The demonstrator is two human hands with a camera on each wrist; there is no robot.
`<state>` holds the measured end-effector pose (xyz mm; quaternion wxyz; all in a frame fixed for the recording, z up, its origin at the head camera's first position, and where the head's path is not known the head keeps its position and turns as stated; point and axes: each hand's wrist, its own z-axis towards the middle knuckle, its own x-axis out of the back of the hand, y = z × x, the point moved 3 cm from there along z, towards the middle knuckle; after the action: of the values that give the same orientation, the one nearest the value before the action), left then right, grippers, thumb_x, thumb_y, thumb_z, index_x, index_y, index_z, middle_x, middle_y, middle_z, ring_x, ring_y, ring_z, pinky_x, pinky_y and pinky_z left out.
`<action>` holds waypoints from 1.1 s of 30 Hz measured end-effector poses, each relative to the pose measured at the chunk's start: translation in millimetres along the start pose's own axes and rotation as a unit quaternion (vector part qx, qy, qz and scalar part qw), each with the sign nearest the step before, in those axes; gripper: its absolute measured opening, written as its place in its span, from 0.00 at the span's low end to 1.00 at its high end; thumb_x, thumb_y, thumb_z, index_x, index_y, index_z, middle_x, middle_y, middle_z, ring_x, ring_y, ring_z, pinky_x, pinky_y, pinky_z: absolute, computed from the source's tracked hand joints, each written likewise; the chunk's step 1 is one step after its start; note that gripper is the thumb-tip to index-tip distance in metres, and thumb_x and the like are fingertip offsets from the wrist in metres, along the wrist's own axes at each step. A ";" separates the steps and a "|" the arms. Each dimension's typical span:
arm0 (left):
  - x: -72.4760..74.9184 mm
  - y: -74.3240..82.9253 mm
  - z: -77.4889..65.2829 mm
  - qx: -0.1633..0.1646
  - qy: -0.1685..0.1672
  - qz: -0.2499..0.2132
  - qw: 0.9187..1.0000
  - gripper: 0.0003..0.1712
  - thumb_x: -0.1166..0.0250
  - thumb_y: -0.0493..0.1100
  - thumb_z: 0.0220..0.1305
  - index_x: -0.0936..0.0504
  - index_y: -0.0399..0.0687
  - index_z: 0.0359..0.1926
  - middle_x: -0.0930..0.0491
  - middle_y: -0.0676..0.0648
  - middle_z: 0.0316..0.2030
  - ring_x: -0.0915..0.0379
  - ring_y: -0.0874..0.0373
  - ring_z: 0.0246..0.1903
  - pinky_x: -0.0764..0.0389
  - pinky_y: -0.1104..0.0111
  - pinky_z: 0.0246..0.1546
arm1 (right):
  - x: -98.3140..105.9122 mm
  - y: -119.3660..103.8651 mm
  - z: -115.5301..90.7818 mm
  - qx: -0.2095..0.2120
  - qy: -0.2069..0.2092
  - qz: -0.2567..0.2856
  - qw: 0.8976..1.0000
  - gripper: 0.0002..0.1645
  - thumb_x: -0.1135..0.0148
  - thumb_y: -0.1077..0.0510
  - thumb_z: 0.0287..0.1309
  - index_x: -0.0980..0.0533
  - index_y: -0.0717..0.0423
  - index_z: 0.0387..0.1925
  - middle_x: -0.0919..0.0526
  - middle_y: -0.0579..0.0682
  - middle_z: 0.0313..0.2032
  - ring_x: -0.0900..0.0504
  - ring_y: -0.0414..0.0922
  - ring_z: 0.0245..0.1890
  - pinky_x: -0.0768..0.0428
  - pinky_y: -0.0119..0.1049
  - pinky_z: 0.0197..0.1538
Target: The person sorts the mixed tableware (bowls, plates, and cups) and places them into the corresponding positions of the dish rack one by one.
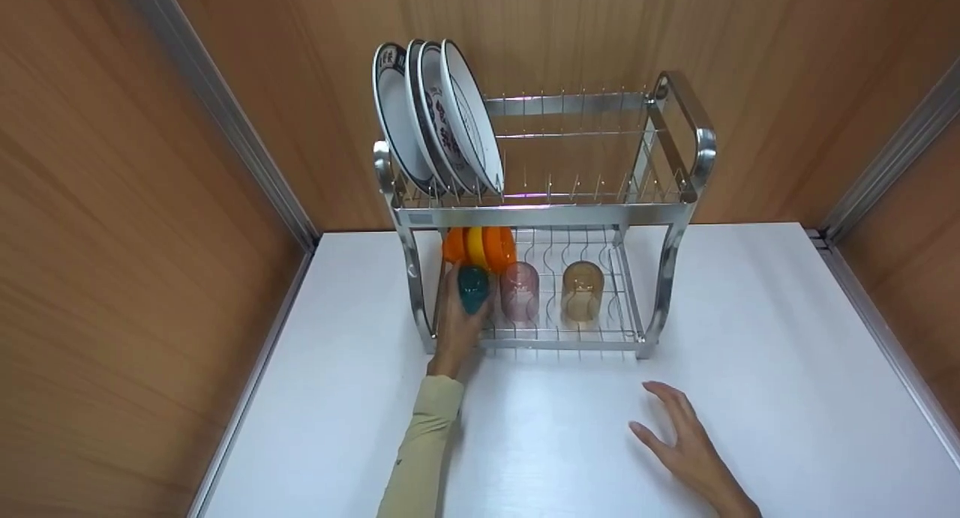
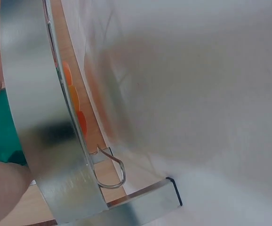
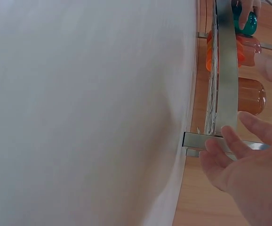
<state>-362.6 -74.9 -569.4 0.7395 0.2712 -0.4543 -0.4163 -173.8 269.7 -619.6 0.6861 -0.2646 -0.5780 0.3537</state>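
Note:
My left hand [image 1: 456,319] reaches into the lower tier of a metal dish rack [image 1: 540,217] and grips a teal glass [image 1: 473,288]. In the left wrist view, the teal glass [image 2: 2,127] is partly hidden by the rack's front bar. Just right of it stands a pink glass [image 1: 520,297], upside down. An amber glass [image 1: 582,293] stands upside down farther right. Behind the teal glass are orange bowls [image 1: 500,248] with a yellow bowl [image 1: 475,246] between them. My right hand [image 1: 694,450], fingers spread, holds nothing in front of the rack's right side.
Several white plates [image 1: 470,121] with dark rims lean in the upper tier's left end. The rack stands on a white table [image 1: 337,398]. Wood-grain panels [image 1: 135,263] with metal edge strips [image 1: 247,143] enclose the back and sides.

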 end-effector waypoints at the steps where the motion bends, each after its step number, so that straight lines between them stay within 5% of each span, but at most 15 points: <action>1: 0.2 -0.6 0.4 0.000 0.001 0.004 1.000 0.51 0.32 0.48 0.59 0.57 0.67 0.73 0.51 0.48 0.72 0.55 0.65 0.69 0.47 0.57 0.68 | 0.3 0.0 -0.2 -0.001 0.000 0.000 1.000 0.39 0.33 0.49 0.55 0.37 0.54 0.65 0.36 0.50 0.62 0.38 0.53 0.64 0.38 0.58 0.61; 10: 3.9 -4.8 0.5 0.025 -0.004 -0.002 1.000 0.56 0.32 0.42 0.58 0.62 0.69 0.74 0.55 0.51 0.72 0.55 0.59 0.69 0.46 0.56 0.67 | 1.0 1.0 -1.3 -0.007 -0.003 0.005 1.000 0.40 0.34 0.47 0.55 0.37 0.53 0.65 0.37 0.49 0.62 0.38 0.52 0.64 0.39 0.57 0.62; 15: 6.0 -5.6 1.8 0.002 0.002 -0.015 1.000 0.56 0.31 0.41 0.57 0.61 0.65 0.74 0.52 0.49 0.71 0.54 0.59 0.69 0.48 0.55 0.68 | 1.1 0.4 -0.9 -0.007 -0.003 -0.001 1.000 0.39 0.34 0.46 0.56 0.37 0.52 0.65 0.36 0.48 0.62 0.38 0.51 0.64 0.38 0.54 0.62; 21: 7.9 -7.2 0.8 -0.009 0.018 -0.017 1.000 0.56 0.30 0.39 0.55 0.59 0.62 0.74 0.48 0.47 0.69 0.51 0.59 0.68 0.47 0.55 0.68 | 2.6 0.0 -4.2 -0.007 -0.002 0.002 1.000 0.39 0.33 0.45 0.55 0.36 0.50 0.65 0.36 0.42 0.62 0.38 0.42 0.63 0.44 0.23 0.61; 24: 7.9 -5.9 1.3 -0.020 0.021 -0.009 1.000 0.55 0.30 0.44 0.56 0.58 0.59 0.74 0.47 0.45 0.69 0.51 0.58 0.68 0.47 0.55 0.68 | 2.8 -0.4 -5.1 -0.007 -0.003 0.007 1.000 0.39 0.33 0.45 0.55 0.36 0.49 0.65 0.36 0.41 0.62 0.39 0.40 0.62 0.48 0.15 0.57; 33: 9.1 -3.7 -0.1 -0.004 0.023 0.053 0.998 0.55 0.31 0.48 0.56 0.59 0.64 0.74 0.50 0.48 0.71 0.51 0.58 0.68 0.43 0.59 0.67 | 2.4 0.7 -3.7 -0.012 -0.013 0.002 1.000 0.39 0.34 0.44 0.55 0.37 0.50 0.65 0.37 0.44 0.62 0.38 0.45 0.64 0.38 0.50 0.62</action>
<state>-361.7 -84.6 -568.3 0.7717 0.2536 -0.4490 -0.3722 -170.1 272.2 -619.4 0.6748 -0.2696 -0.5904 0.3513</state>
